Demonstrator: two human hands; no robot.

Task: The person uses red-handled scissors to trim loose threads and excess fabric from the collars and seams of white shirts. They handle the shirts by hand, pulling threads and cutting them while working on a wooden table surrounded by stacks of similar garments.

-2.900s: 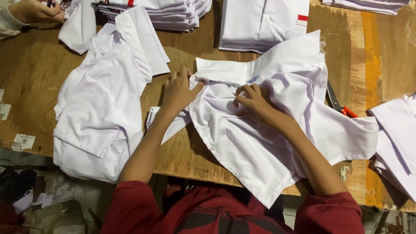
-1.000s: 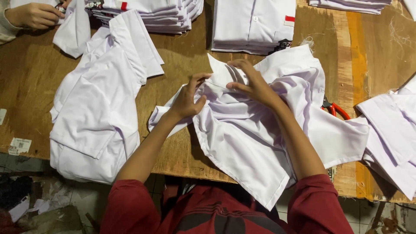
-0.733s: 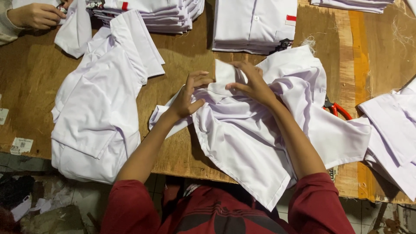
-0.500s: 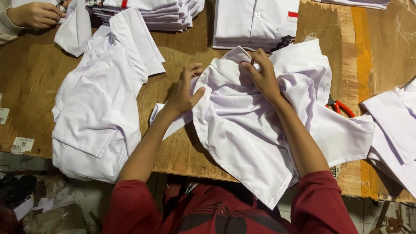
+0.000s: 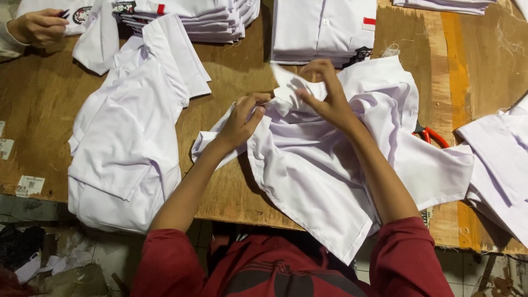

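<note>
A white shirt (image 5: 324, 176) lies crumpled on the wooden table (image 5: 236, 66) in front of me, its hem hanging over the near edge. My left hand (image 5: 242, 118) grips a fold of the shirt near its collar. Just to the right, my right hand (image 5: 324, 96) pinches the collar part and lifts it slightly off the table. Both arms wear red sleeves pushed up.
Another white shirt (image 5: 129, 137) lies spread at the left. Stacks of folded white shirts (image 5: 324, 27) stand at the back. Red-handled scissors (image 5: 432, 135) peek out right of my shirt. More white cloth (image 5: 500, 165) lies at the right edge. Another person's hand (image 5: 36, 27) works top left.
My hands have gathered the shirt's collar area and pulled it up and toward the far side; the right hand moved from the shirt's middle to its top.
</note>
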